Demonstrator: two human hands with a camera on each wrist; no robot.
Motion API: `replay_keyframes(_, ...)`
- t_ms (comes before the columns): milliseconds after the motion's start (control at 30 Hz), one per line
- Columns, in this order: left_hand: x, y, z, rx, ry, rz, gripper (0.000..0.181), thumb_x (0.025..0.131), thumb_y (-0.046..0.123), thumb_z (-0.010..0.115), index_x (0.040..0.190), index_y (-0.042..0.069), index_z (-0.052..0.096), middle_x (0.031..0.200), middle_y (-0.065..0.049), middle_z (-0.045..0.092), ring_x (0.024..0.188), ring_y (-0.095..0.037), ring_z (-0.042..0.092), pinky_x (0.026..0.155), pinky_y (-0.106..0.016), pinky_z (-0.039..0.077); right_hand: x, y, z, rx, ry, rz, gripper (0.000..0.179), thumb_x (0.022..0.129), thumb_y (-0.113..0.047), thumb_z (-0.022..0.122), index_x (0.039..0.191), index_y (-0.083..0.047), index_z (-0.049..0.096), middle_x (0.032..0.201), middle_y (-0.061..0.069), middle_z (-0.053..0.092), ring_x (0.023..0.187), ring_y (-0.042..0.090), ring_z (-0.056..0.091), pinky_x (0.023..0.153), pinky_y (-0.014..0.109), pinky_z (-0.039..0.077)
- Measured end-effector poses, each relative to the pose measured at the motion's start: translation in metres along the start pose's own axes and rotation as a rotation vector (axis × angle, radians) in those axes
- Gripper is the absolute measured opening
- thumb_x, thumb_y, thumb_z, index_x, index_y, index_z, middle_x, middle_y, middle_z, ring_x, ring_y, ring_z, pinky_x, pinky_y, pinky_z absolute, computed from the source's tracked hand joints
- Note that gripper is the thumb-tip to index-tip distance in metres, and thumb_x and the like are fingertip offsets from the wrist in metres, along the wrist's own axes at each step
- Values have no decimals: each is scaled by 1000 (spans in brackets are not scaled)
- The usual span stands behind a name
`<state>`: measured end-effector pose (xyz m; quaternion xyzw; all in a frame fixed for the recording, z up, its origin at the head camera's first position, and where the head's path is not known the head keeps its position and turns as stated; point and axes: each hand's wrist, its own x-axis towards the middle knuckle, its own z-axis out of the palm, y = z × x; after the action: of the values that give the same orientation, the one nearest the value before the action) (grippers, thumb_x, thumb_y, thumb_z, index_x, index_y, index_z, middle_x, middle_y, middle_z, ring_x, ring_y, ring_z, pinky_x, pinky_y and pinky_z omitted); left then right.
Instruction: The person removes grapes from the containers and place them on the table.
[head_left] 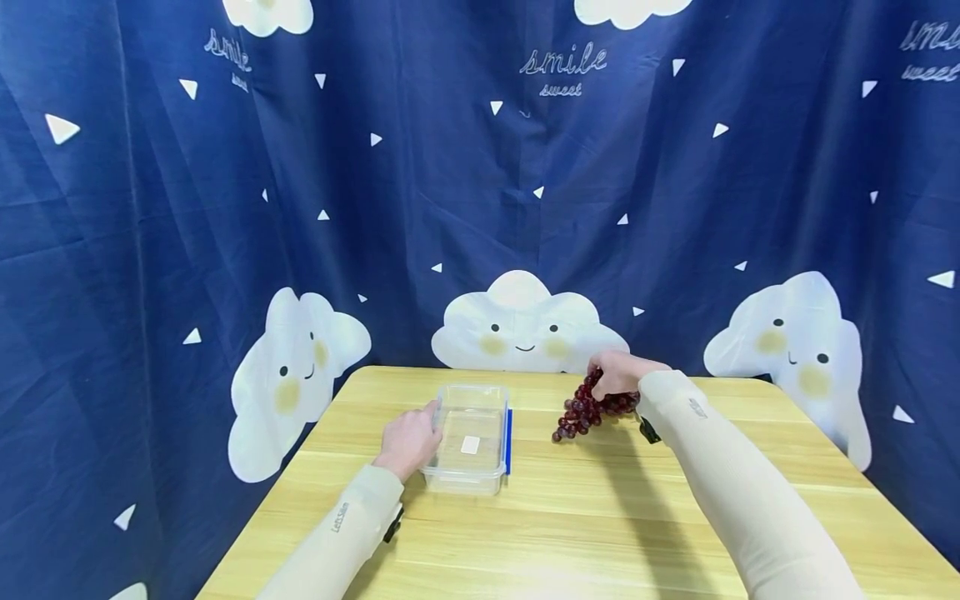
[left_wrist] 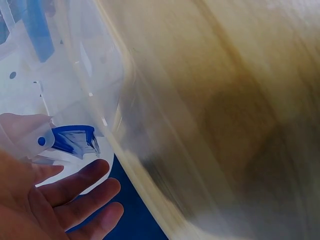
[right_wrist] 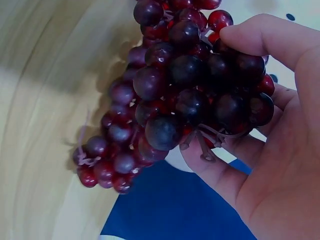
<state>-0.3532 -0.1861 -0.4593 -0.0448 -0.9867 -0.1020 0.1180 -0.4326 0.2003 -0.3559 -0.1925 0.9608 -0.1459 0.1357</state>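
A clear plastic food container (head_left: 465, 475) with a blue edge clip (head_left: 509, 442) on its right side stands on the table, lidless from above. At its left wall, my left hand (head_left: 408, 440) pinches the rim; in the left wrist view a finger shows through the clear plastic and the other fingers (left_wrist: 90, 212) extend loosely outside. To the right of the container, my right hand (head_left: 619, 372) grips a bunch of dark red grapes (head_left: 581, 414) from above. In the right wrist view, thumb and fingers curl round the grapes (right_wrist: 165, 85), with the lower tip hanging free.
The light wooden table (head_left: 540, 533) ends at a dark blue curtain (head_left: 465, 208) printed with clouds and triangles. A white sticker (head_left: 470, 445) shows within the container's outline. The right arm casts a shadow across the table.
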Motion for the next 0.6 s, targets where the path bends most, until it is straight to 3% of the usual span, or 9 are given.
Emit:
replay_keyframes(367, 0, 0, -2, -9, 5, 5, 57, 91, 21, 62, 147, 15, 53, 106, -16, 72, 79, -26, 64, 57, -43, 51, -11, 20, 10, 61, -40, 60, 45, 82, -10, 73, 124, -2, 58, 121, 17, 56, 99, 30, 50, 75, 39, 44)
replay_keyframes(600, 0, -1, -2, -7, 6, 3, 56, 91, 21, 62, 146, 16, 53, 104, -16, 72, 76, -25, 63, 56, -42, 49, -12, 31, 15, 59, -37, 89, 47, 81, -14, 73, 125, -3, 57, 112, 15, 56, 96, 30, 50, 72, 39, 43)
